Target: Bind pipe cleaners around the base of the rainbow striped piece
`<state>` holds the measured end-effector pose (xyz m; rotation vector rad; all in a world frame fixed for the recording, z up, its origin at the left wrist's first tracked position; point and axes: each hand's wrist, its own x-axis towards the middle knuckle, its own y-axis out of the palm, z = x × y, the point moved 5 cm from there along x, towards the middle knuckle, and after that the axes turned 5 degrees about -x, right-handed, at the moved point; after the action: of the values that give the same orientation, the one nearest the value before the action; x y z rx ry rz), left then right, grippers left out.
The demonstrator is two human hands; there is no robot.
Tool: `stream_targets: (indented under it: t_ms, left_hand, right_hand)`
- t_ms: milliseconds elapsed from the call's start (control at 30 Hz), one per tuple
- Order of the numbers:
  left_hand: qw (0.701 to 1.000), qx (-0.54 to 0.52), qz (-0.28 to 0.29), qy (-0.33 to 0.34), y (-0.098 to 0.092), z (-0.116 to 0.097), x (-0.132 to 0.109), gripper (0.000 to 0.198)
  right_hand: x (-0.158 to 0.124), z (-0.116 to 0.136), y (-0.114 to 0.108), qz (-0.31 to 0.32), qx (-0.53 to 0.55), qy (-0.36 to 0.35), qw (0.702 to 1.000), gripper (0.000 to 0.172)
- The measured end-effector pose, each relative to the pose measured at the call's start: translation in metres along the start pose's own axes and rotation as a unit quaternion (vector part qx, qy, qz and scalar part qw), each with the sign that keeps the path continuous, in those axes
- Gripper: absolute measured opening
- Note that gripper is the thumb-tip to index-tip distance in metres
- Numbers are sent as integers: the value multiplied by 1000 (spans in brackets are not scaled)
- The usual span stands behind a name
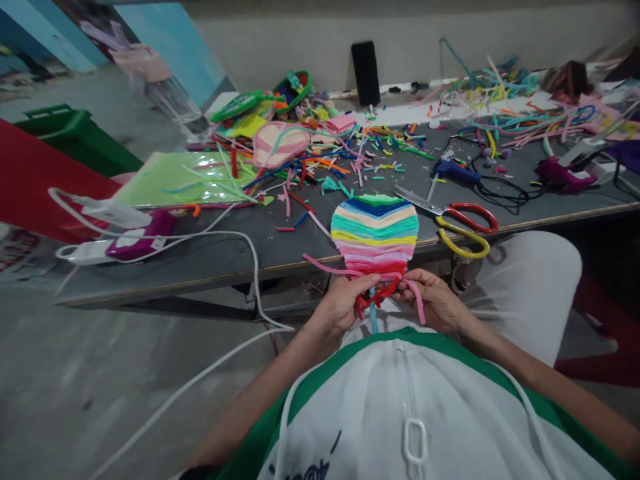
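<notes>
A striped pipe-cleaner piece [375,230] in green, blue, cream, teal, yellow, pink and red rests over the near edge of the grey table [225,250]. My left hand [345,303] pinches its lower red end and a loose pink pipe cleaner [325,265]. On the other side, my right hand [435,300] grips the same lower end, with another pink strand [417,303] hanging over its fingers. Red strands [377,297] bunch between both hands.
Scissors with red and yellow handles [460,227] lie right of the piece. A blue glue gun [457,172], a purple glue gun [137,243] with white cables, cut pipe-cleaner scraps [380,150], a finished striped piece [277,143], a green sheet [175,177] and a black phone [366,72] crowd the table.
</notes>
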<state>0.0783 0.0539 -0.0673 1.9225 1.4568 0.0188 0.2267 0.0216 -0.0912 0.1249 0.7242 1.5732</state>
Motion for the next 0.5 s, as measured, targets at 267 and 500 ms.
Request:
stream_targets:
  t_ms: [267,500]
  left_hand:
    - [1000,-7,0,12,-1,1,1,23]
    - [999,10,-36,11,-4,3,1,26]
  right_hand:
    - [12,-6,8,14,-11,-36,999,28]
    - [15,-6,16,14,-78,-68,994,30]
